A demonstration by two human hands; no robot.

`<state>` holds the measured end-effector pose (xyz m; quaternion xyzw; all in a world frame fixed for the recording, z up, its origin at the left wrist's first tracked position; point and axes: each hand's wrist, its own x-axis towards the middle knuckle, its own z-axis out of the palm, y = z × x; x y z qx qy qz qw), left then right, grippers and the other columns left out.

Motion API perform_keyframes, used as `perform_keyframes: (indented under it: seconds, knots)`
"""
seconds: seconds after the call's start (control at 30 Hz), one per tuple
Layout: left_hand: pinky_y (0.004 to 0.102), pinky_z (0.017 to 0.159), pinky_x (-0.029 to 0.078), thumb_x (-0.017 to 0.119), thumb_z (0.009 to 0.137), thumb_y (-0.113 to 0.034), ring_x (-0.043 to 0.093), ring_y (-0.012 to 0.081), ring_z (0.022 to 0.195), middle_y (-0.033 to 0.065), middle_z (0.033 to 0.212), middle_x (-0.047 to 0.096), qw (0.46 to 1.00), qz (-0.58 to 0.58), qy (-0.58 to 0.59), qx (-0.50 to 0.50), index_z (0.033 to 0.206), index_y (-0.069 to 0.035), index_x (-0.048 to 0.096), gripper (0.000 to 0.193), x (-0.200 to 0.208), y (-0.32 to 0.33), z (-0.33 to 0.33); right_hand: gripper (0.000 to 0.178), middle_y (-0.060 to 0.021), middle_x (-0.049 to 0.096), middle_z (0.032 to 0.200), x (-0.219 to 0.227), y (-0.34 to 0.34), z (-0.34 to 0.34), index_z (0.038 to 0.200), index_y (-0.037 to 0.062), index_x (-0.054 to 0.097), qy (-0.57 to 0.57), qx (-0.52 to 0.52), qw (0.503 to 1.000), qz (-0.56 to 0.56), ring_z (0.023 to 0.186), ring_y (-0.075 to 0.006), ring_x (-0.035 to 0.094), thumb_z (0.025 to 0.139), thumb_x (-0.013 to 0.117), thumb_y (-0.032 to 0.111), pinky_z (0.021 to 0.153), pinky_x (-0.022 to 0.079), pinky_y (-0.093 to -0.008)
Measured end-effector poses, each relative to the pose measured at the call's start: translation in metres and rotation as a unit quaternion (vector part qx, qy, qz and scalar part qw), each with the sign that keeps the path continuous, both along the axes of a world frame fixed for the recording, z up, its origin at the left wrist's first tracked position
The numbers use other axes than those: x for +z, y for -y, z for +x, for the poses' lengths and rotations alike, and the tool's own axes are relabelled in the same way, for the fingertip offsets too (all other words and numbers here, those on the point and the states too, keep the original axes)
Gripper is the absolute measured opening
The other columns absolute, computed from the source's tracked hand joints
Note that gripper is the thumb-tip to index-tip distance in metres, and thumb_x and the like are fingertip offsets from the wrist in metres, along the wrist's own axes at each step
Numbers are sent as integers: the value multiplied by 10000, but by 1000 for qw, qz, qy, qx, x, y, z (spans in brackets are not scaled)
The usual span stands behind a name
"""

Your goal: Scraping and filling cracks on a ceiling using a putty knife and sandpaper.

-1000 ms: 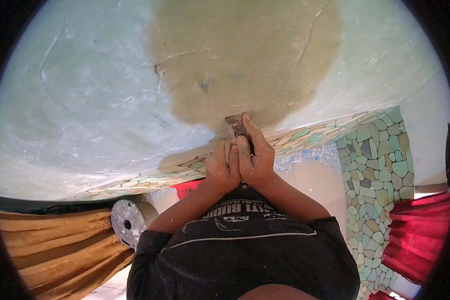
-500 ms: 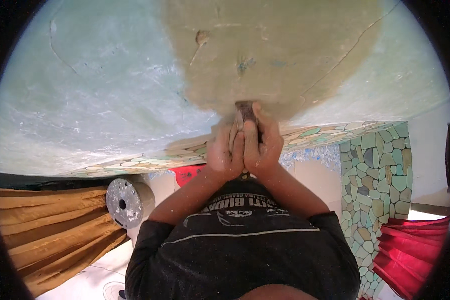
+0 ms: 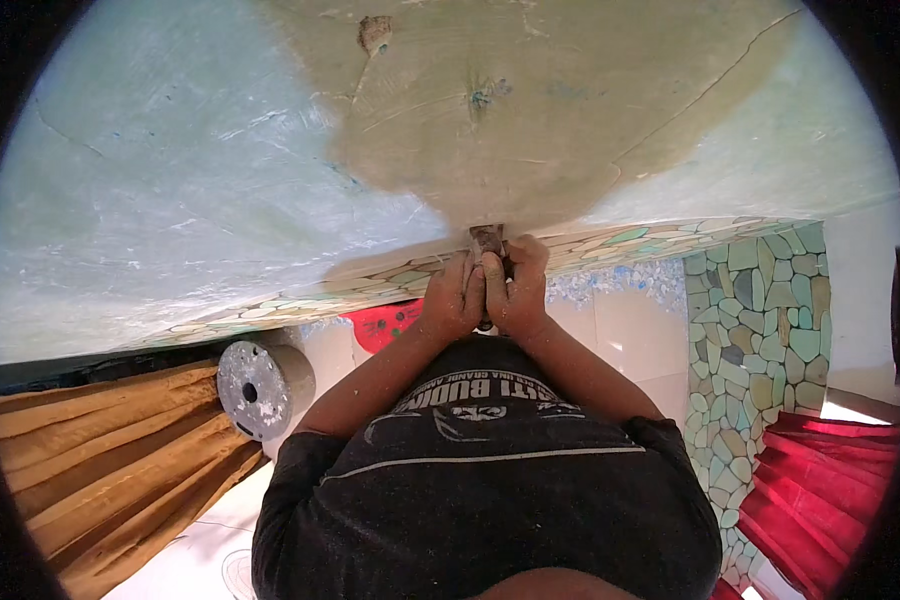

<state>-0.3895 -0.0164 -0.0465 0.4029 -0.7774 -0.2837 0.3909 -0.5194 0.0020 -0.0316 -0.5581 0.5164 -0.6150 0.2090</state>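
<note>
Both hands are wrapped together around a scraper with a short, dark, worn blade (image 3: 487, 238). My left hand (image 3: 452, 296) closes on it from the left, and my right hand (image 3: 520, 288) from the right. Most of the handle is hidden behind the fingers. The blade lies at the lower part of a painted wall (image 3: 220, 170), just above its mosaic stone band; whether it touches cannot be told. A brownish, damp-looking patch (image 3: 490, 150) spreads over the pale green paint above the hands, with cracks and a small chipped hole (image 3: 374, 35).
White and blue flakes (image 3: 620, 285) litter the floor at the wall's foot. A speckled round drum-like thing (image 3: 253, 390) stands left, beside an orange-brown curtain (image 3: 120, 440). A red cloth (image 3: 375, 325) lies near it. At right are a stone-mosaic strip (image 3: 760, 310) and a red curtain (image 3: 820, 490).
My hands and the scraper have moved down the wall, closer to my body. Both hands keep their grip. The view of the wall has shifted slightly.
</note>
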Motion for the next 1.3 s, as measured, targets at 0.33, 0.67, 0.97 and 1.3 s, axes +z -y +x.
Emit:
perform_keyframes:
  seconds: [0.33, 0.67, 0.97, 1.3]
  knots:
    - [527, 669, 481, 512, 945, -170, 601, 487, 822, 286, 939, 607, 996, 86, -3, -8, 1162, 18, 514, 287, -11, 1, -4, 238, -166, 642, 886, -30, 3, -4, 1067, -15, 574, 123, 102, 978, 134, 819, -257, 633, 976, 536, 202, 742, 497, -367]
    - [530, 635, 499, 530, 924, -132, 610, 500, 759, 288, 938, 623, 997, 59, -40, -11, 1183, -3, 515, 290, -4, -1, -31, 274, -106, 623, 1033, -33, 7, -15, 1169, -26, 553, 249, 86, 955, 138, 949, -155, 563, 1016, 449, 176, 833, 462, -294]
    - [521, 598, 483, 530, 930, -150, 606, 476, 708, 258, 850, 619, 997, -38, -55, 23, 1083, -10, 528, 208, 39, 2, -63, 278, -149, 663, 836, 27, 12, -38, 1073, -17, 616, 148, 36, 984, 95, 762, -178, 613, 997, 486, 216, 690, 496, -332]
    - [521, 643, 482, 513, 935, -136, 600, 497, 780, 273, 858, 622, 997, 65, -32, 32, 1103, -15, 528, 208, -1, -9, -68, 219, -202, 625, 739, -16, 5, -51, 982, -17, 591, 81, 31, 989, 123, 653, -250, 618, 963, 549, 197, 612, 484, -366]
